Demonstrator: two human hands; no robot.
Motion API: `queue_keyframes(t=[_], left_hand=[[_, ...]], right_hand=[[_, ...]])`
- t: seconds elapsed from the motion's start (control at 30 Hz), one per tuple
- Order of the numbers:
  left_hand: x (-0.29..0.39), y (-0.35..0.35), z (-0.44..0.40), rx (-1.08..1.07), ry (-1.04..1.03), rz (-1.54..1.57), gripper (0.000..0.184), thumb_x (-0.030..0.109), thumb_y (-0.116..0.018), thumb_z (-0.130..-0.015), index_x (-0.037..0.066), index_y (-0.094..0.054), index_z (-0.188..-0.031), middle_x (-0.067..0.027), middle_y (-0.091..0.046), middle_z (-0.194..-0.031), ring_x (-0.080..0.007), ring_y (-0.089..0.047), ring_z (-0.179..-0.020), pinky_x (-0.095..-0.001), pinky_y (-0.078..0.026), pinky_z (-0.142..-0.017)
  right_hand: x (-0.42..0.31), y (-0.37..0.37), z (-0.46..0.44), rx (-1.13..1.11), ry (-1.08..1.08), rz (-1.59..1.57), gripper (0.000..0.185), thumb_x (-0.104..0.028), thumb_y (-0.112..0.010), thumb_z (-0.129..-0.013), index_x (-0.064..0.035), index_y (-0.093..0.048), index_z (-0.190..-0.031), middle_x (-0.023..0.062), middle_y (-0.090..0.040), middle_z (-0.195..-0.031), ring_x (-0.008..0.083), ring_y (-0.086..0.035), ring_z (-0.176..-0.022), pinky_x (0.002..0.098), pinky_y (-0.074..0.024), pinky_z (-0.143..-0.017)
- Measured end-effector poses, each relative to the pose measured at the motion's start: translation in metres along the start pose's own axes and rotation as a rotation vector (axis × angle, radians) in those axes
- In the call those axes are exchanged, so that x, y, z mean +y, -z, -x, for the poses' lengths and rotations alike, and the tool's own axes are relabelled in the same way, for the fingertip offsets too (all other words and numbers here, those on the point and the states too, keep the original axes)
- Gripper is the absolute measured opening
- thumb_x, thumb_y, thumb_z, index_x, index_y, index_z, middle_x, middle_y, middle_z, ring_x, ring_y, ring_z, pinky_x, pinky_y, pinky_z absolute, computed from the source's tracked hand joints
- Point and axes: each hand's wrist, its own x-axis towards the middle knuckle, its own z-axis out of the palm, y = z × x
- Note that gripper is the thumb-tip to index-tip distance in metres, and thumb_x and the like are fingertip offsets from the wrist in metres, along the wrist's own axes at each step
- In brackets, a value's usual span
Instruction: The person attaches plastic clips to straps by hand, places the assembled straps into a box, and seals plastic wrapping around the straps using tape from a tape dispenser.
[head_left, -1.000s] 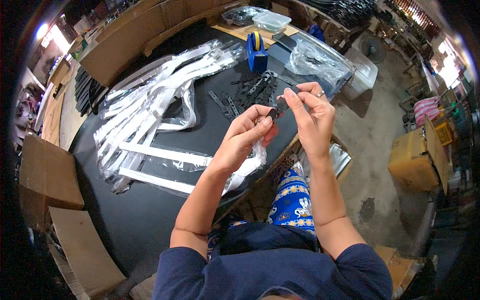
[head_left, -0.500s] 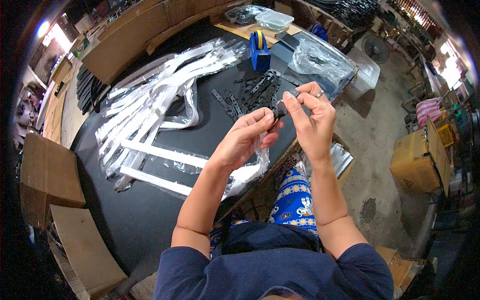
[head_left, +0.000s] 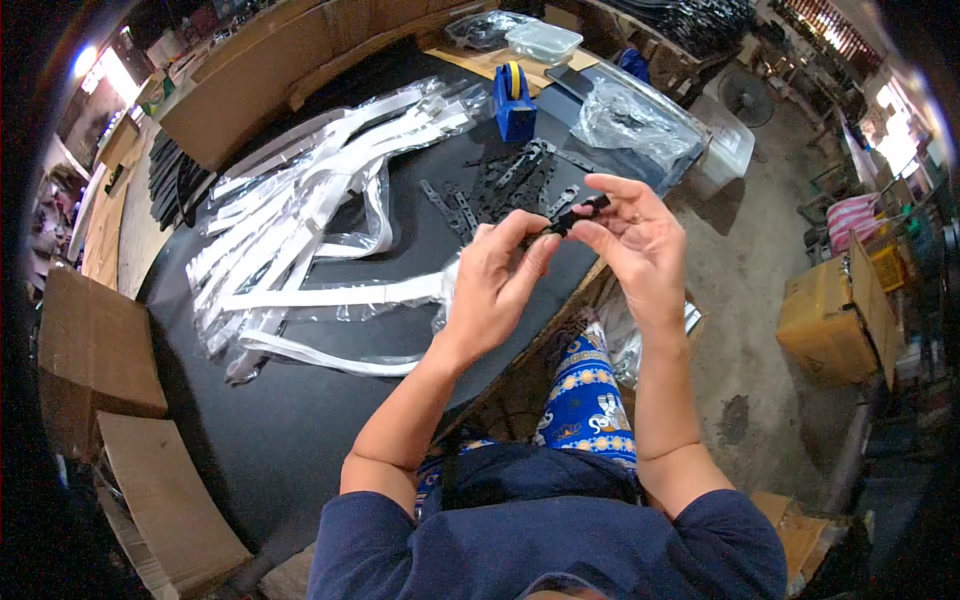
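A small black piece (head_left: 566, 222) is between my two hands, over the near right edge of the black table. My left hand (head_left: 497, 280) pinches its left end between thumb and fingers. Thumb and fingertips of my right hand (head_left: 640, 245) close on its right end. Just beyond my fingers lies a pile of black perforated strips (head_left: 520, 178). White strips in clear plastic (head_left: 310, 220) spread over the table to the left, and one strip (head_left: 370, 294) runs up to my left hand, where its end is hidden.
A blue tape dispenser (head_left: 514, 112) stands behind the black pile. Crumpled clear plastic (head_left: 625, 120) and a clear tub (head_left: 545, 43) are at the back. Cardboard (head_left: 110, 340) lines the table's left side. An open carton (head_left: 830, 310) and a fan (head_left: 745, 98) are on the right.
My hands have turned, and the black piece now shows longer between them. My right fingers have spread somewhat. The white strips near my left hand have shifted up and left.
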Motion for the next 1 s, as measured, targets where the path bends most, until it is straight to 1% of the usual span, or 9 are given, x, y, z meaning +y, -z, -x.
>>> queue_keyframes(t=[0.07,0.2,0.23,0.3,0.37,0.7,0.8,0.87,1.0], left_hand=[[0.005,0.002,-0.001,0.008,-0.3,-0.354,0.013,0.014,-0.062,-0.089,0.003,-0.061,-0.096,-0.0049,-0.062,-0.079,-0.0179,-0.056,-0.075,-0.0303,-0.041,-0.076],[0.01,-0.002,0.001,0.041,-0.476,-0.484,0.018,0.005,-0.066,-0.078,0.006,-0.062,-0.095,-0.0074,-0.062,-0.09,-0.026,-0.058,-0.086,-0.038,-0.038,-0.087],[0.011,-0.003,0.002,0.042,-0.473,-0.48,0.018,0.005,-0.066,-0.078,0.006,-0.062,-0.095,-0.0074,-0.062,-0.09,-0.026,-0.058,-0.086,-0.038,-0.038,-0.087],[0.013,-0.005,0.002,0.014,-0.578,-0.477,0.019,0.006,-0.067,-0.077,0.006,-0.062,-0.095,-0.0057,-0.061,-0.088,-0.024,-0.058,-0.084,-0.0387,-0.037,-0.085],[0.014,-0.005,0.002,-0.005,-0.579,-0.488,0.019,0.005,-0.068,-0.076,0.007,-0.062,-0.095,-0.0051,-0.061,-0.087,-0.0233,-0.059,-0.084,-0.0385,-0.037,-0.087],[0.011,-0.005,0.0,-0.037,-0.606,-0.501,0.019,0.005,-0.068,-0.076,0.006,-0.06,-0.093,-0.0052,-0.058,-0.079,-0.0247,-0.057,-0.077,-0.0411,-0.039,-0.088],[0.007,-0.008,0.001,-0.018,-0.606,-0.525,0.019,0.005,-0.067,-0.076,0.006,-0.06,-0.093,-0.0052,-0.057,-0.078,-0.0244,-0.057,-0.077,-0.0412,-0.038,-0.087],[0.007,-0.01,0.003,-0.014,-0.592,-0.542,0.019,0.006,-0.067,-0.076,0.006,-0.06,-0.093,-0.0051,-0.057,-0.078,-0.0241,-0.058,-0.078,-0.0413,-0.038,-0.087],[0.008,-0.013,0.004,0.049,-0.552,-0.572,0.017,0.007,-0.068,-0.075,0.007,-0.061,-0.091,-0.0049,-0.058,-0.079,-0.023,-0.059,-0.079,-0.0416,-0.036,-0.088]], right_hand=[[-0.003,0.013,0.003,-0.086,0.072,0.127,0.014,0.003,-0.071,-0.077,0.001,-0.067,-0.09,0.0071,-0.066,-0.088,0.0129,-0.062,-0.087,0.0257,-0.0485,-0.077],[-0.011,0.028,0.005,-0.219,0.309,0.497,0.02,0.003,-0.074,-0.071,-0.0009,-0.068,-0.089,0.0081,-0.068,-0.088,0.0153,-0.064,-0.082,0.0274,-0.0497,-0.073],[-0.015,0.029,0.005,-0.258,0.391,0.601,0.02,0.003,-0.074,-0.069,-0.0016,-0.069,-0.089,0.0092,-0.068,-0.086,0.0171,-0.065,-0.08,0.0281,-0.0498,-0.072],[-0.025,0.031,0.005,-0.274,0.389,0.664,0.02,0.002,-0.075,-0.068,-0.0021,-0.07,-0.087,0.0108,-0.067,-0.083,0.0209,-0.065,-0.077,0.0292,-0.0496,-0.069],[-0.03,0.034,0.005,-0.356,0.437,0.769,0.02,0.001,-0.074,-0.069,-0.0018,-0.07,-0.088,0.0108,-0.067,-0.083,0.0209,-0.065,-0.077,0.0295,-0.0497,-0.068],[-0.031,0.035,0.005,-0.44,0.444,0.778,0.021,0.003,-0.07,-0.073,-0.0029,-0.068,-0.094,0.0118,-0.067,-0.087,0.0254,-0.065,-0.076,0.0314,-0.0507,-0.066],[-0.021,0.028,0.01,-0.39,0.481,0.831,0.018,0.007,-0.065,-0.075,-0.0012,-0.064,-0.091,0.0129,-0.064,-0.085,0.0291,-0.064,-0.076,0.0337,-0.0503,-0.066],[-0.014,0.023,0.012,-0.292,0.604,0.859,0.016,0.01,-0.059,-0.075,-0.0001,-0.06,-0.087,0.0139,-0.061,-0.082,0.0319,-0.062,-0.076,0.0357,-0.0495,-0.065],[-0.004,0.015,0.018,-0.176,0.593,0.849,0.017,0.012,-0.057,-0.074,0.0004,-0.059,-0.085,0.0143,-0.059,-0.081,0.0329,-0.061,-0.074,0.0365,-0.049,-0.066]])
